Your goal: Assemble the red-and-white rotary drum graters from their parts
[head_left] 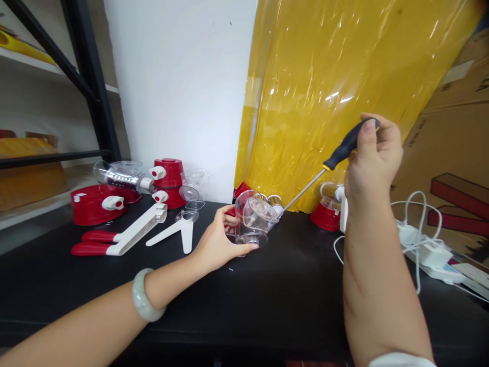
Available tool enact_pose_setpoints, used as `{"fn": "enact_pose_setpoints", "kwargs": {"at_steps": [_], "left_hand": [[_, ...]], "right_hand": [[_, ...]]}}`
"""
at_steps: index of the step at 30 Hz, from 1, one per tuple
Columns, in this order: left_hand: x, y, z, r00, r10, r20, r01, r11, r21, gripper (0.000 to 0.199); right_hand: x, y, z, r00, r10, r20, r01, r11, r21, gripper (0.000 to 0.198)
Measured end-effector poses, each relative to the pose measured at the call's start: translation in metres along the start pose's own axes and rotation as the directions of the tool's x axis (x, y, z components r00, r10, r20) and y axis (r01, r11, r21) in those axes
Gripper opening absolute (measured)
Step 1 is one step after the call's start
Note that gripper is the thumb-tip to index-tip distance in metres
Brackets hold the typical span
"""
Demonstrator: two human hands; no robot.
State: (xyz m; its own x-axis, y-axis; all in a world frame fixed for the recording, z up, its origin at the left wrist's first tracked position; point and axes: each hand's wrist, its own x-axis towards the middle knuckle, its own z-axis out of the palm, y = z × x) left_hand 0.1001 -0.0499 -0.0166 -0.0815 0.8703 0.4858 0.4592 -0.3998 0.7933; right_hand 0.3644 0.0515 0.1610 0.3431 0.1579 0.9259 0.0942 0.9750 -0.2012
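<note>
My left hand (223, 237) is closed around a clear plastic housing (254, 216) with round openings, just above the black table. My right hand (376, 148) grips the dark handle of a screwdriver (342, 148), whose long metal shaft slopes down to the left. Its tip meets the right side of the clear housing, or lies just in front of it; the exact contact is too small to tell. Behind the housing a perforated metal drum (275, 201) and a red part (241, 189) partly show.
To the left are red bases (95, 206), red-and-white handles (114, 244), a white two-armed part (186, 234) and clear housings (194, 186). Another red base (326, 216) stands right, near a power strip with white cables (431, 255). Yellow wrapped sheeting (324, 92) rises behind.
</note>
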Motion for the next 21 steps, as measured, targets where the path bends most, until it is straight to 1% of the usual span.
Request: {"fn": "enact_pose_setpoints", "kwargs": {"at_steps": [2,4,8,13,18,21], "left_hand": [[-0.0008,0.0016,0.0002,1.000,0.004,0.007,-0.004,1.000,-0.014,0.097],[-0.0015,0.0028,0.0004,1.000,0.005,0.009,-0.005,1.000,-0.024,0.096],[-0.0014,0.0032,0.0002,1.000,0.002,0.005,-0.001,1.000,-0.029,0.096],[-0.0008,0.0032,-0.0005,1.000,0.006,0.016,-0.005,1.000,-0.026,0.097],[-0.0017,0.0033,-0.0005,1.000,0.003,0.014,-0.003,1.000,-0.005,0.098],[-0.0015,0.0034,-0.0009,1.000,0.002,0.005,-0.002,1.000,0.007,0.098]], "right_hand": [[0.0008,0.0018,0.0002,0.998,-0.062,-0.021,0.061,0.998,-0.023,0.036],[0.0017,0.0033,-0.0003,0.995,-0.091,-0.033,0.090,0.995,-0.046,0.037],[0.0038,0.0054,-0.0028,0.996,-0.080,-0.039,0.078,0.996,-0.051,0.038],[0.0020,0.0028,-0.0014,0.997,-0.071,-0.034,0.070,0.997,-0.018,0.036],[-0.0013,0.0003,0.0021,0.997,-0.074,0.003,0.074,0.997,-0.022,0.037],[-0.0010,0.0013,0.0006,0.994,-0.080,0.074,0.082,0.997,-0.017,0.037]]}}
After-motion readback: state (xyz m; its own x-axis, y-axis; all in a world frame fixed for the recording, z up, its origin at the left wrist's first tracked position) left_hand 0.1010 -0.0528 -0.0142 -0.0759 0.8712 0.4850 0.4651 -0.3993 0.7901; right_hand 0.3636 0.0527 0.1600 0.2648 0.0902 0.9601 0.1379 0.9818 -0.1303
